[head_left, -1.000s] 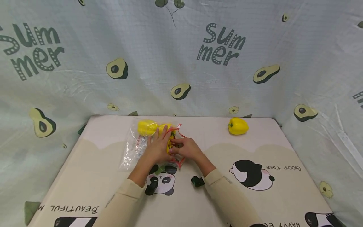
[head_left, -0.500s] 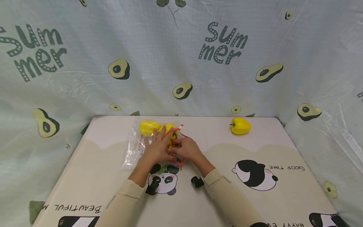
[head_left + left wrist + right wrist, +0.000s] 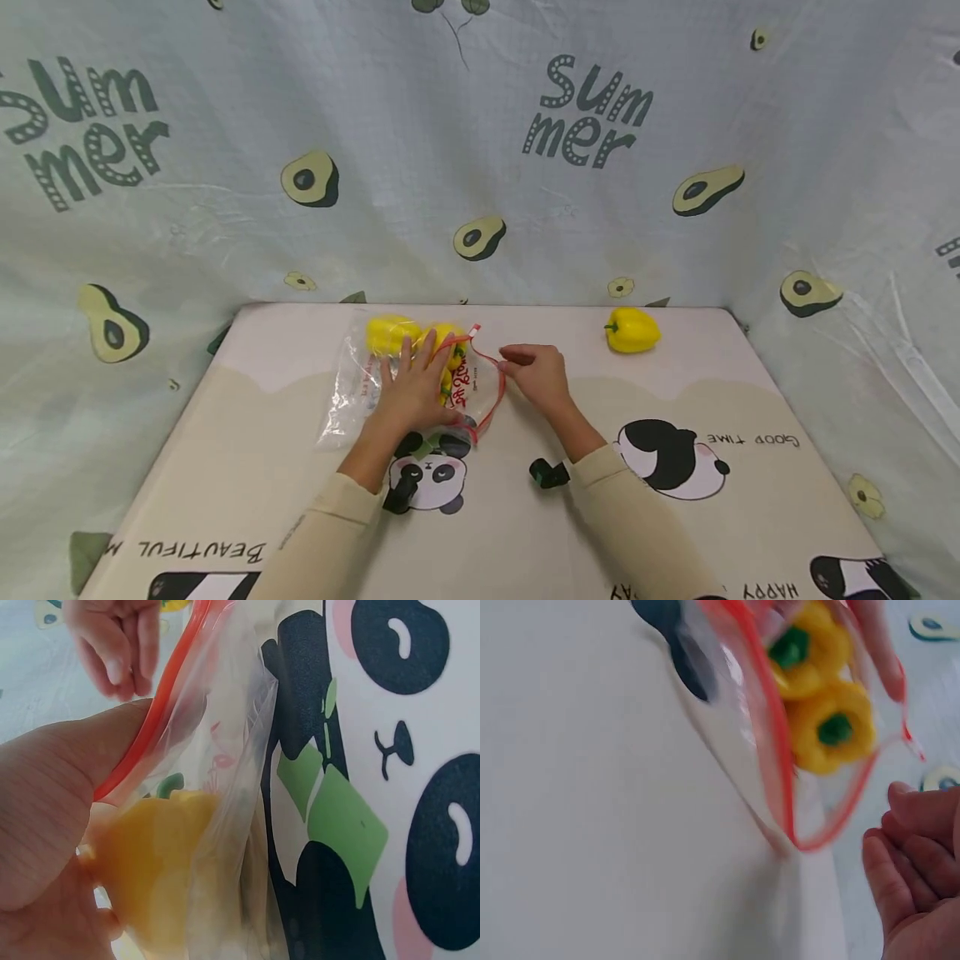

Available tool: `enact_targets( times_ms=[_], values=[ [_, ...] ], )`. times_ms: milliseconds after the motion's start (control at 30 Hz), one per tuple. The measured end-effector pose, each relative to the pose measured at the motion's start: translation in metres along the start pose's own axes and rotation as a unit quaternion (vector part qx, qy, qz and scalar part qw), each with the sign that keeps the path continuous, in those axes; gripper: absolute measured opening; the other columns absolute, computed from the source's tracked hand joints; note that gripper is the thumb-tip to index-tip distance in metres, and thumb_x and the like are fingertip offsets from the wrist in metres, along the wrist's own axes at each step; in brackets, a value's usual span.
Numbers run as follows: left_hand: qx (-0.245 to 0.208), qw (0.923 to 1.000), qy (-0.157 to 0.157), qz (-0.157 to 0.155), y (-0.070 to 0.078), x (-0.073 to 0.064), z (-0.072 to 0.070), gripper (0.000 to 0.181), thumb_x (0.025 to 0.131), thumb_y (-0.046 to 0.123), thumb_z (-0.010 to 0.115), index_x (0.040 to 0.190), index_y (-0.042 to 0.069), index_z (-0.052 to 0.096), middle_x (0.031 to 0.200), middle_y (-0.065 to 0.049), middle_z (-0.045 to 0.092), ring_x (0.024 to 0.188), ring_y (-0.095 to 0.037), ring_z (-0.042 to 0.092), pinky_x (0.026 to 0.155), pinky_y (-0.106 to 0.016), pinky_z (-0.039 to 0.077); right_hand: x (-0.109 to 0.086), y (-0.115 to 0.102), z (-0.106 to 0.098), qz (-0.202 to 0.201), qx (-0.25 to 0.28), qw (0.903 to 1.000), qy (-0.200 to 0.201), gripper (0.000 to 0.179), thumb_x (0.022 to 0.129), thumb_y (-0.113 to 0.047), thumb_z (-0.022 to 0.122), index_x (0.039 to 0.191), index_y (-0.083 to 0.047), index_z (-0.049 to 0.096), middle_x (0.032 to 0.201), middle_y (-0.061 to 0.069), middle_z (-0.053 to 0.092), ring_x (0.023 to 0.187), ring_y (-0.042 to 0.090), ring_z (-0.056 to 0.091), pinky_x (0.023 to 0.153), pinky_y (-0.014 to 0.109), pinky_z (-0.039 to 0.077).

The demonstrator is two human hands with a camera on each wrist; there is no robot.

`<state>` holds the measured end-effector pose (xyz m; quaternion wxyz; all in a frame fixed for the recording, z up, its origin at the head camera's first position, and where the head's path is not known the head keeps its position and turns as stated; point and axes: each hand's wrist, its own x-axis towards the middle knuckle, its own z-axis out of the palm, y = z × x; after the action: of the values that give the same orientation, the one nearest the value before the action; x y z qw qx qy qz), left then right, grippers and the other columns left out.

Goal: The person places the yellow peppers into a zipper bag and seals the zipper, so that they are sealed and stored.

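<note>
A clear zip bag (image 3: pixel 341 412) with a red rim lies left of centre on the table, its mouth facing right. Yellow bell peppers (image 3: pixel 392 336) are inside, and in the right wrist view two peppers (image 3: pixel 832 729) show their green stems through the open mouth. My left hand (image 3: pixel 414 387) rests on the bag with its fingers spread and straight. In the left wrist view its thumb (image 3: pixel 97 742) lies across the red rim beside a pepper (image 3: pixel 154 859). My right hand (image 3: pixel 542 377) is just right of the mouth, fingers loosely bent (image 3: pixel 922 862), holding nothing.
Another yellow bell pepper (image 3: pixel 632 330) sits at the back right of the table (image 3: pixel 570 533). A printed curtain (image 3: pixel 390 167) hangs behind the table and along its sides. A dark wrist-worn piece (image 3: pixel 549 473) sits under the right forearm.
My right hand has come out of the bag's mouth and moved right, with nothing in it. The red rim is now uncovered. My left hand has stayed on the bag.
</note>
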<state>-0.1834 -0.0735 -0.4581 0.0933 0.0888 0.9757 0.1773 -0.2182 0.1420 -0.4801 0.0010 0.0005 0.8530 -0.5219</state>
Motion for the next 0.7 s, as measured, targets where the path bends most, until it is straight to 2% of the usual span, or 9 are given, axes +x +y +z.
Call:
enact_targets(
  times_ms=[133,267,400,567,700],
  values=[
    [-0.001,1.0000,0.004,0.000,0.000,0.001,0.000,0.120,0.075,0.047,0.090,0.168,0.025,0.018,0.179,-0.008,-0.003,0.163,-0.045,-0.008,0.125,-0.076,-0.004,0.005,0.002,-0.019,0.010,0.030,0.9993,0.022,0.027,0.095,-0.011,0.077,0.121,-0.008,0.078,0.122,0.012,0.078,0.113,0.026,0.075,0.098,0.038,0.062],
    [-0.006,1.0000,0.001,-0.003,0.001,0.000,0.000,0.121,0.075,0.046,0.090,0.169,0.024,0.017,0.179,-0.008,-0.005,0.163,-0.045,-0.009,0.124,-0.076,-0.005,0.009,0.007,-0.035,0.032,0.033,0.9984,0.034,0.030,0.097,-0.015,0.075,0.127,-0.010,0.075,0.128,0.011,0.076,0.118,0.025,0.072,0.103,0.038,0.059],
    [-0.009,0.9999,0.002,-0.007,0.002,0.001,0.001,0.122,0.074,0.046,0.091,0.169,0.025,0.017,0.179,-0.008,-0.005,0.163,-0.044,-0.010,0.125,-0.076,-0.006,0.013,0.013,-0.050,0.033,0.039,0.9974,0.051,0.034,0.097,-0.012,0.074,0.131,-0.009,0.072,0.132,0.012,0.074,0.122,0.027,0.070,0.105,0.038,0.058],
    [-0.009,0.9999,0.000,-0.011,0.003,0.000,0.001,0.122,0.074,0.046,0.091,0.169,0.026,0.016,0.179,-0.007,-0.006,0.163,-0.044,-0.011,0.125,-0.075,-0.007,0.017,0.019,-0.069,0.038,0.053,0.9952,0.073,0.036,0.098,-0.009,0.073,0.134,-0.007,0.070,0.137,0.014,0.071,0.125,0.028,0.069,0.104,0.032,0.056],
    [-0.006,0.9999,-0.004,-0.012,0.004,0.000,-0.001,0.124,0.074,0.048,0.091,0.169,0.026,0.014,0.179,-0.006,-0.007,0.163,-0.044,-0.012,0.125,-0.076,-0.005,0.019,0.027,-0.084,0.039,0.073,0.9921,0.094,0.039,0.098,-0.007,0.072,0.136,-0.004,0.068,0.141,0.016,0.068,0.129,0.029,0.067,0.100,0.022,0.056]
  ],
)
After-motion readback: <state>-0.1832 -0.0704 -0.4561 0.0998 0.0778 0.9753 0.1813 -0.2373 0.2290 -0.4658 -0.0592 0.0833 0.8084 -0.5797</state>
